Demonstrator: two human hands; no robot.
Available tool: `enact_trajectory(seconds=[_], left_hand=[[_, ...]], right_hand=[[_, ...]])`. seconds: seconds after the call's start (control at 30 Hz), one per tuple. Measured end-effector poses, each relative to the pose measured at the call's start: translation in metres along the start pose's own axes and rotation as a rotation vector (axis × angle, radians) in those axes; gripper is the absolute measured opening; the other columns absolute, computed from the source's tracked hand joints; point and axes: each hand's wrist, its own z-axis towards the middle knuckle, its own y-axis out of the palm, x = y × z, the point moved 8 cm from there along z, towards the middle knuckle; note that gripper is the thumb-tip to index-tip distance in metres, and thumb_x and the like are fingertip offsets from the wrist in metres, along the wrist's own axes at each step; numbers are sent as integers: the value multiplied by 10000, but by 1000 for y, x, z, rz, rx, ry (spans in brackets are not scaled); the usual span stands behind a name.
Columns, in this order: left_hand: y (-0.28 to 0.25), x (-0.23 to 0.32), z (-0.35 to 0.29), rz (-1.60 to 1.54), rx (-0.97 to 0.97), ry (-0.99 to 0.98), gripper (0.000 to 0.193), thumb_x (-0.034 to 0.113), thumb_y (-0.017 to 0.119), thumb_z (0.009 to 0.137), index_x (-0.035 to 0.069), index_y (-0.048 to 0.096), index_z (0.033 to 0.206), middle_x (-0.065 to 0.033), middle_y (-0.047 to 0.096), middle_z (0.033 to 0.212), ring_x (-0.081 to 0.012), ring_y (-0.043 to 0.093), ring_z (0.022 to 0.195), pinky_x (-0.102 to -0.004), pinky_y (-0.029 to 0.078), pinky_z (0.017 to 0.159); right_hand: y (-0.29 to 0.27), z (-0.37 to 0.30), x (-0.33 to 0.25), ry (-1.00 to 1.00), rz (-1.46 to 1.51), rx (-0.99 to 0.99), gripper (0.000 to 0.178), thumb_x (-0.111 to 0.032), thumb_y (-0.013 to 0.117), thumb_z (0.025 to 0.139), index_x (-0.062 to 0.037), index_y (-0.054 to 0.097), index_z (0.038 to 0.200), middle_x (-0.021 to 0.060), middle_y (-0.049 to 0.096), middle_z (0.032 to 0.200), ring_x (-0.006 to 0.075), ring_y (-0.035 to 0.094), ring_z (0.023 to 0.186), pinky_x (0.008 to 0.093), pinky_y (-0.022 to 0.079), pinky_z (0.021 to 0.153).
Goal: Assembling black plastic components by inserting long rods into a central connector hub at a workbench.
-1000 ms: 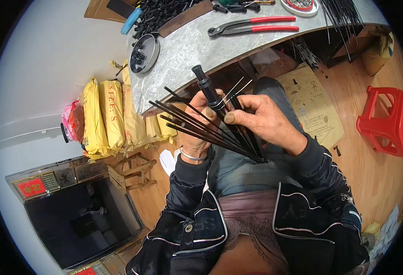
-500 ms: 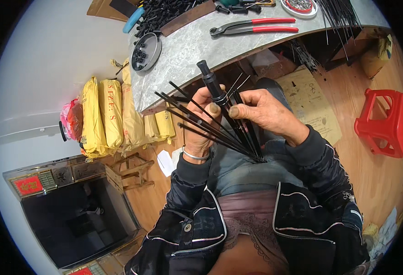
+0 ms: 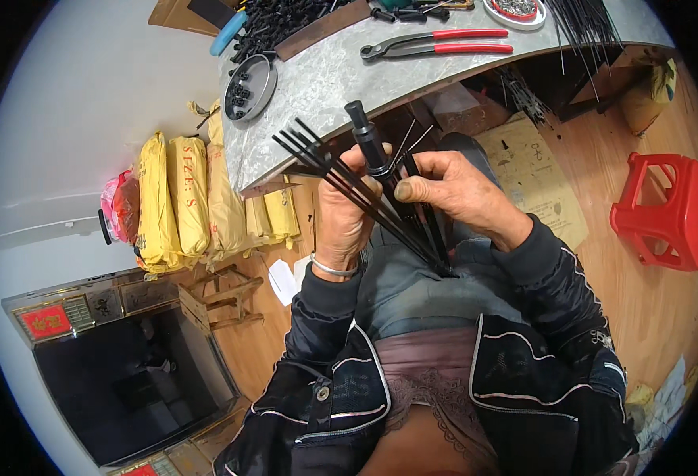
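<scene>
A black umbrella frame [image 3: 370, 146] stands tilted above my lap, its capped tube pointing up toward the table. Long thin ribs [image 3: 347, 184] fan out from it to the left, over my left hand [image 3: 339, 220]. The left fingers are closed around the frame from behind, with the thumb beside the collar; part of them is hidden by the ribs. My right hand [image 3: 461, 193] pinches the frame at its collar from the other side, thumb in front. Thin wire ends [image 3: 417, 141] stick up between the two hands, next to the collar.
On the grey table [image 3: 317, 94] are red-handled pincers [image 3: 468, 49], a round dish [image 3: 268, 101] of small black parts, a heap of black pieces [image 3: 289, 28] and a white bowl [image 3: 515, 22]. A red stool [image 3: 662, 210] stands right. Yellow sacks [image 3: 186, 194] lean left.
The ribs on the left have come closer together and swung up into a tighter bunch. Both hands keep their hold on the frame. The whole view has shifted slightly.
</scene>
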Motion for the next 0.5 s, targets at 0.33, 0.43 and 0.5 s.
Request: enact_trajectory(seconds=[0.33,0.43,0.5], left_hand=[[3,19,9,218,-78,186,345,-30,651,766,-1,611,1108,-50,568,1079,-156,572,952,-273,473,841],[-1,21,7,234,-22,164,330,87,669,810,19,587,1122,-64,576,1079,-155,585,927,-272,499,796],[-7,15,6,244,49,50,356,173,671,822,32,562,1130,-87,576,1095,-154,598,921,-268,517,787]], right_hand=[[17,3,1,-102,531,-152,301,-127,694,854,3,584,1103,52,648,979,106,618,859,251,518,779],[21,4,6,-79,591,-158,305,-115,672,872,22,573,1126,70,651,992,121,627,887,258,524,811],[22,3,8,-77,575,-141,306,-124,672,875,21,574,1125,68,650,994,120,626,882,255,523,805]])
